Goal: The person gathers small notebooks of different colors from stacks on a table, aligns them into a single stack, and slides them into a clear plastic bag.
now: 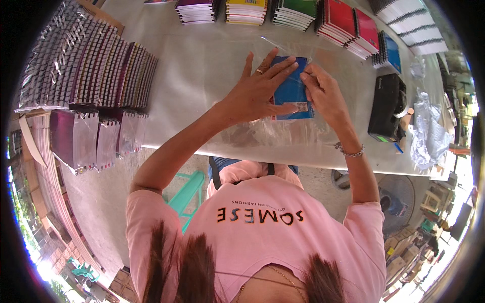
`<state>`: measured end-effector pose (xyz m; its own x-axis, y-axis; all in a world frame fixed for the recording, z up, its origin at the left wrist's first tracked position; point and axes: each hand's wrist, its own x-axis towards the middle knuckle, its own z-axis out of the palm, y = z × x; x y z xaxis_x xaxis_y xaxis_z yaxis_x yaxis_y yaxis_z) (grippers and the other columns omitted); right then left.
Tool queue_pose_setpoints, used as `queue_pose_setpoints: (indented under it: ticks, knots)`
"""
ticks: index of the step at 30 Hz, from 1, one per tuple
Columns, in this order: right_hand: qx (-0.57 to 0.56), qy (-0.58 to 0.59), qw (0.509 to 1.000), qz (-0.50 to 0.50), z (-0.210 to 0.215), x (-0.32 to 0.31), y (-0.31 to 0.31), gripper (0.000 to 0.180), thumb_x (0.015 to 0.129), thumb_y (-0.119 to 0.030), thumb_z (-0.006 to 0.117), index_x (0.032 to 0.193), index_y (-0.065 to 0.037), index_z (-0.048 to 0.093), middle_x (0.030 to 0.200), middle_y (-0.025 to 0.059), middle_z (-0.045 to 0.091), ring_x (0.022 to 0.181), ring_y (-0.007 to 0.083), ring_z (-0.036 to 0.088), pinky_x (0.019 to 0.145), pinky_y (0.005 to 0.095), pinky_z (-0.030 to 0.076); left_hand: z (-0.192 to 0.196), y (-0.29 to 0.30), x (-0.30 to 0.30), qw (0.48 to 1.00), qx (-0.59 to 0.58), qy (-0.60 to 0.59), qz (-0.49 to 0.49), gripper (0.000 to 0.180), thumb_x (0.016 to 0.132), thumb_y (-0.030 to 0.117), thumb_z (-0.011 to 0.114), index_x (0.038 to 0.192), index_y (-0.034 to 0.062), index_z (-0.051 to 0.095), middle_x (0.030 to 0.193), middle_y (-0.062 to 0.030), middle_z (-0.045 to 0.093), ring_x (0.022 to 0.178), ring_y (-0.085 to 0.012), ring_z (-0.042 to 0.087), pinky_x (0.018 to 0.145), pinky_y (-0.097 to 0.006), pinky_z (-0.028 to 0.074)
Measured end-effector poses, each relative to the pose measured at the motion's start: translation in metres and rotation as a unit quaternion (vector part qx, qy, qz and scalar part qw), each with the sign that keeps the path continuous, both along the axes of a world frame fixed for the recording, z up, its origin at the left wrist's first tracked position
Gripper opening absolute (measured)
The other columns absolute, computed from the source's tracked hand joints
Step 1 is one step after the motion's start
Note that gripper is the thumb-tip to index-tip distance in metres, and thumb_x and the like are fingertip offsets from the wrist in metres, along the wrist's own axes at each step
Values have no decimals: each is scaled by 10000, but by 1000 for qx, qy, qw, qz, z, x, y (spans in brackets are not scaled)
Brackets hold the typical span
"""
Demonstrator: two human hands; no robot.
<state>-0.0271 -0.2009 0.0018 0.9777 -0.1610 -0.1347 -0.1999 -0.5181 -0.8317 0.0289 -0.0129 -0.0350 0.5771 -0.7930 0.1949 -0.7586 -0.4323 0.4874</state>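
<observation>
A blue notebook [292, 90] lies on the table in front of me, with a small white label near its lower edge. Clear plastic film [252, 132] spreads around and below it. Across the notebook's left side my left hand [256, 90] rests open, fingers spread and thumb beside the label. At the right edge, my right hand [323, 91] has its fingers bent into a pinch. Whether they grip the film or the cover there, I cannot tell.
Tall stacks of spiral notebooks [96, 60] stand at the left. Along the far edge are piles with purple, yellow, green and red covers [338, 22]. A black box [387, 107] holding a tape roll and crumpled plastic [428, 134] sit at the right. A green stool [186, 194] is below.
</observation>
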Motion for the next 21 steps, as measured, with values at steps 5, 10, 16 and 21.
queue_pose_setpoints:
  ticks: [5,10,16,21]
  knots:
    - [14,33,999,-23,6,3,5,180,924,-160,546,913,20,547,637,92,534,557,137,492,527,309,410,-3,-6,-3,1000,-6,8,5,918,783,621,618,1486,150,263,1546,-35,239,1456,-298,46,1118,-629,6]
    - [-82,9,996,-20,8,7,13,216,903,-184,516,908,27,564,698,161,600,636,313,583,621,406,453,-9,-9,-4,999,-50,-6,-11,922,784,644,594,1449,71,311,1531,-73,254,1434,-358,97,1085,-670,97]
    - [-189,38,972,136,31,19,-4,199,849,-144,493,953,-9,596,958,201,612,930,402,566,831,451,447,1,-6,-3,1000,-9,28,1,926,767,600,649,1469,122,279,1530,-52,254,1432,-359,106,1095,-666,84]
    - [-210,-51,946,241,20,4,-30,293,801,-96,535,1093,-74,559,1283,133,472,1220,346,407,1048,435,329,2,-7,-3,1000,-12,20,-3,918,757,554,688,1464,127,286,1520,-68,268,1438,-351,89,1103,-650,83]
